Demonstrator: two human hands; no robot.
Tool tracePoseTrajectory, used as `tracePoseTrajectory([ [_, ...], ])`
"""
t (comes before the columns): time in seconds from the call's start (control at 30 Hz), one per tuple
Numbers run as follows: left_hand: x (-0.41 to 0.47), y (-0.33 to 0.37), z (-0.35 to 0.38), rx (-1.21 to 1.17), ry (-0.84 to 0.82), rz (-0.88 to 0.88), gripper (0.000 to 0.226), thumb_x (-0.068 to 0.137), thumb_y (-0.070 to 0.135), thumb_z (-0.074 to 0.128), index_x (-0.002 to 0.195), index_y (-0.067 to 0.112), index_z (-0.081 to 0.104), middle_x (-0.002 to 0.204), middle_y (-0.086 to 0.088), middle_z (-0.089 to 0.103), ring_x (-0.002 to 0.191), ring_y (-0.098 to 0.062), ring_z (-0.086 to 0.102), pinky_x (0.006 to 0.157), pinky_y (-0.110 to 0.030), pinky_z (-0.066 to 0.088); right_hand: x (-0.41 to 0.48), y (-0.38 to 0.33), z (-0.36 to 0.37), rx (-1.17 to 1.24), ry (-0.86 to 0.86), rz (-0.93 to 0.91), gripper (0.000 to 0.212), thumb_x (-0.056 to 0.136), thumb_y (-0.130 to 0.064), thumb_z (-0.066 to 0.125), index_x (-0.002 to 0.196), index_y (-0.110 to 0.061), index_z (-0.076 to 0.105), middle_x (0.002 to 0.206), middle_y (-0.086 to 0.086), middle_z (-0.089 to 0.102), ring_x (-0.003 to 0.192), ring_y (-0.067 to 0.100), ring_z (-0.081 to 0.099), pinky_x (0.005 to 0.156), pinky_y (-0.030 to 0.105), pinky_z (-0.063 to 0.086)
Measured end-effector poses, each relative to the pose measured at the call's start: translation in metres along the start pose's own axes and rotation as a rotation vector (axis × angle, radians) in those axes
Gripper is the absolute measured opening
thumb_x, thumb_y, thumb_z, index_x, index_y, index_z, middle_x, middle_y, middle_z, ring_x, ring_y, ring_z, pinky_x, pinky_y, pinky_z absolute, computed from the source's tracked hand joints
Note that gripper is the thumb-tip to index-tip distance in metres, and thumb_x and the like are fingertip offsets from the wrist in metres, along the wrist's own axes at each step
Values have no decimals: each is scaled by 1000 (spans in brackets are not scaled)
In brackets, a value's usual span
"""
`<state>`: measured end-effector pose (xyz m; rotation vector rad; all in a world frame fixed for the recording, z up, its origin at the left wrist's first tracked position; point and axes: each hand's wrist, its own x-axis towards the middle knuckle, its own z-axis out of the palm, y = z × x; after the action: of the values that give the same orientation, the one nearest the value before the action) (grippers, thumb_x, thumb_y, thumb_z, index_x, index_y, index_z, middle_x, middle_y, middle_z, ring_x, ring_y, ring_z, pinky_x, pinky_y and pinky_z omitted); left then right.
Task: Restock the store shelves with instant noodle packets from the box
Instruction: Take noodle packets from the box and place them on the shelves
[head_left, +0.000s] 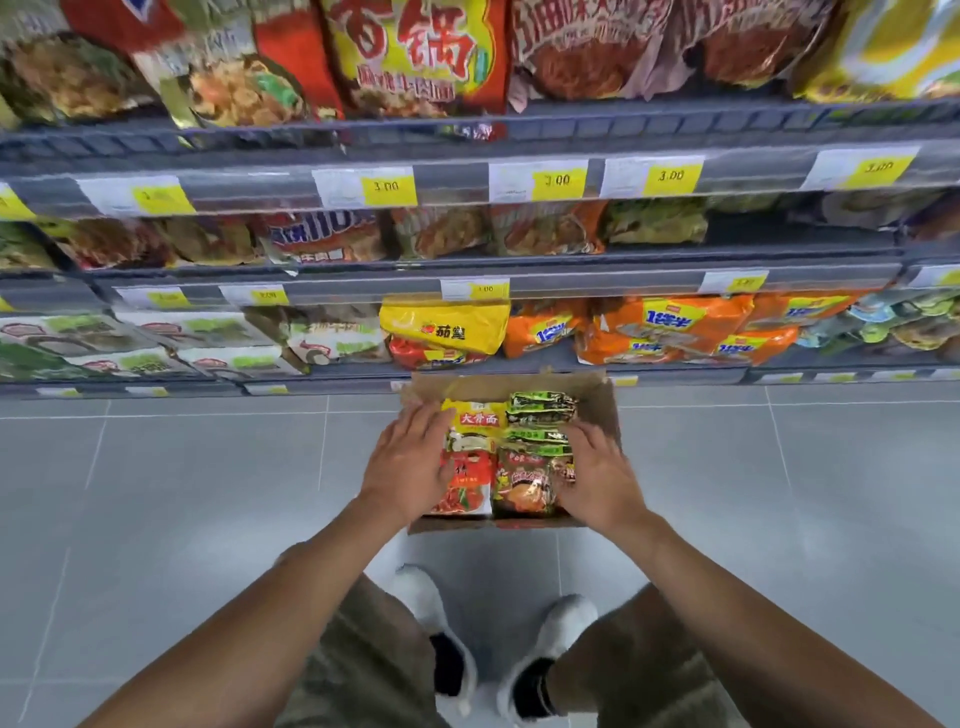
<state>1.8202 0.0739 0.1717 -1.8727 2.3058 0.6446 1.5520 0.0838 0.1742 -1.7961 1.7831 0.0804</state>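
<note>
Standing before the shelves (571, 283), a person bends over a cardboard box (605, 410) that sits on the grey tiled floor (208, 493), just in front of the lowest shelf. Both bare arms stretch down to it.

The box is open on top and full of instant noodle packets lying flat. On its left side lies a yellow and red packet (470, 457). On the far right side lie green packets (540, 415), and nearer to the person lies a dark packet (524, 483).

The left hand (410, 462) rests at the left edge of the box. Its fingers are straight and touch the yellow and red packet from the side, so the grip is apart and clasps nothing. The right hand (597, 473) lies on the right side, with its fingers spread loosely over the edges of the green packets and the dark packet. Its grip is also apart. The packets lie between the two hands.

On the lowest shelf, right behind the box, stand a yellow bag (441, 327) and orange bags (675, 327). Yellow price tags (387, 186) hang along the shelf rails. White shoes (431, 597) show below.
</note>
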Motion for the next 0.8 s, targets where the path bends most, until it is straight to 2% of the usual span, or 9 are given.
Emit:
tracePoseTrajectory([
  [0.13, 51, -14, 80, 3, -52, 58, 76, 92, 42, 59, 156, 26, 22, 161, -3, 28, 150, -26, 22, 117, -48, 33, 54, 39, 61, 24, 0, 58, 74, 82, -42, 71, 146, -22, 40, 147, 1, 42, 134, 26, 40, 109, 46, 40],
  [0.3, 115, -6, 168, -23, -117, 124, 92, 86, 47, 70, 157, 30, 14, 162, 2, 20, 151, -23, 20, 116, -48, 35, 119, 103, 128, 135, 59, 168, 74, 73, -18, 83, 139, -18, 49, 133, 8, 54, 123, 30, 50, 101, 39, 42],
  [0.4, 150, 1, 216, -16, -115, 158, 92, 87, 45, 70, 157, 28, 14, 162, 2, 20, 150, -23, 22, 116, -47, 36, 146, 131, 160, 145, 81, 219, 70, 76, -19, 80, 138, -18, 48, 129, 12, 58, 117, 33, 53, 99, 41, 45],
  [0.47, 172, 5, 242, -20, -92, 183, 83, 91, 47, 63, 157, 28, 15, 162, 2, 23, 149, -24, 25, 117, -45, 35, 161, 147, 183, 121, 62, 251, 62, 84, -15, 71, 139, -14, 43, 127, 17, 60, 116, 37, 55, 99, 43, 45],
  [0.53, 193, 11, 261, -32, -66, 224, 75, 95, 50, 54, 156, 24, 19, 161, -1, 28, 148, -24, 29, 117, -45, 36, 175, 159, 205, 133, 17, 327, 55, 88, -13, 64, 137, -8, 41, 126, 19, 60, 116, 38, 57, 99, 42, 45],
  [0.6, 208, 20, 269, -30, -59, 259, 72, 97, 51, 50, 156, 21, 21, 160, -2, 30, 146, -24, 31, 117, -44, 34, 187, 171, 226, 135, -12, 381, 47, 89, -20, 63, 131, -5, 47, 123, 17, 63, 115, 36, 60, 97, 39, 47],
  [0.7, 228, 33, 277, 14, -86, 286, 73, 96, 54, 51, 156, 23, 23, 160, -3, 34, 144, -25, 37, 115, -44, 37, 203, 185, 249, 85, -22, 342, 36, 87, -28, 61, 119, -12, 61, 113, 9, 70, 106, 29, 67, 91, 36, 53],
  [0.8, 244, 42, 281, 43, -165, 303, 76, 89, 57, 56, 154, 32, 25, 156, -3, 41, 139, -25, 46, 105, -45, 47, 201, 179, 245, 81, 23, 331, 25, 87, -23, 63, 108, -10, 67, 107, 11, 71, 98, 29, 68, 87, 35, 55],
])
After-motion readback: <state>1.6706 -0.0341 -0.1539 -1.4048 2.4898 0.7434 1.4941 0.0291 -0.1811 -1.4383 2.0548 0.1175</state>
